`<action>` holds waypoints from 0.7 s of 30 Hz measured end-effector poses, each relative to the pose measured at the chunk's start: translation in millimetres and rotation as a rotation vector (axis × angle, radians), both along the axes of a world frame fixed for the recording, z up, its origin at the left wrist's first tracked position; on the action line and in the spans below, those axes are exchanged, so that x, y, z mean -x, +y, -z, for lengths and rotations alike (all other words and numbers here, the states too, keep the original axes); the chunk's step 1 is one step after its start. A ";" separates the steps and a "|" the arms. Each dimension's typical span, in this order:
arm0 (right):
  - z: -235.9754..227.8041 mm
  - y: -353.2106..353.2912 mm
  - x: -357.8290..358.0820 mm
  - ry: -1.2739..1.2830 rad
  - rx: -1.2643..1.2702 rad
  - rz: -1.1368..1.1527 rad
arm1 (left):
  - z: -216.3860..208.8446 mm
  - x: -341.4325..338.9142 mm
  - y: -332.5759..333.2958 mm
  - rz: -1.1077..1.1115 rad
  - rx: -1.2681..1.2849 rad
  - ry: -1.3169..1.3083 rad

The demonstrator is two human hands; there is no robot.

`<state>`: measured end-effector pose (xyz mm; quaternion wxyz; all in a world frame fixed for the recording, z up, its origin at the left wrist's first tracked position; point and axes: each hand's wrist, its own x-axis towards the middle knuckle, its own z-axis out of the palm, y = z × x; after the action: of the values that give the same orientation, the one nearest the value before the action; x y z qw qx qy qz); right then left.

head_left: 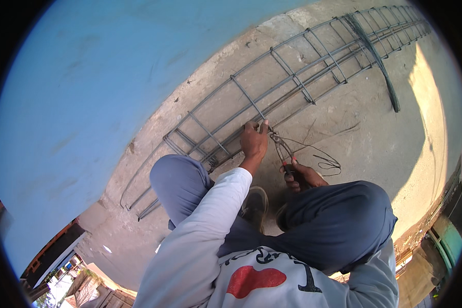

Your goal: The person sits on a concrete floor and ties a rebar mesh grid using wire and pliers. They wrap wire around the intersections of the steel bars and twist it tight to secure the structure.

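Note:
A long cage of steel reinforcing bars (pixel 256 98) lies on the concrete ground, running from lower left to upper right. My left hand (pixel 254 141) is closed at its near side, with the fingers around a bar or wire at a crossing. In my right hand (pixel 304 177) are the red-tipped handles of a pair of pincers (pixel 281 148). Their jaws sit at the cage's near bar, close beside my left fingertips. Thin dark tie wire (pixel 327 161) trails to the right from the jaws and ends in loose loops.
A bundle of dark tie wires (pixel 377 59) lies across the far right part of the cage. Beyond the cage rises a blue wall (pixel 87 92). Sunlight falls on the ground (pixel 428 113) at right. My bent knees flank both hands, and a shoe (pixel 254 208) rests below them.

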<state>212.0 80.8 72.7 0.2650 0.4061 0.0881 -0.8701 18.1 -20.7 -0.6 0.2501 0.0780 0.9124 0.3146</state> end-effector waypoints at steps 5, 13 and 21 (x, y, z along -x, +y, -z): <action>33.5 7.0 -22.3 0.091 0.238 0.168 | -31.5 -47.4 33.4 -0.671 -0.187 -0.990; 13.2 6.1 -18.0 -0.028 -0.304 -0.148 | 25.5 -70.4 24.9 -0.780 -0.983 -1.291; 38.2 -6.8 -35.4 0.234 -0.870 -0.357 | 44.6 -85.5 34.7 -0.781 -0.692 -1.007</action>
<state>247.4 74.1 34.5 0.2042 0.3573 0.5412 -0.7333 103.6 14.1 -45.2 0.4705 -0.3332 0.4961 0.6493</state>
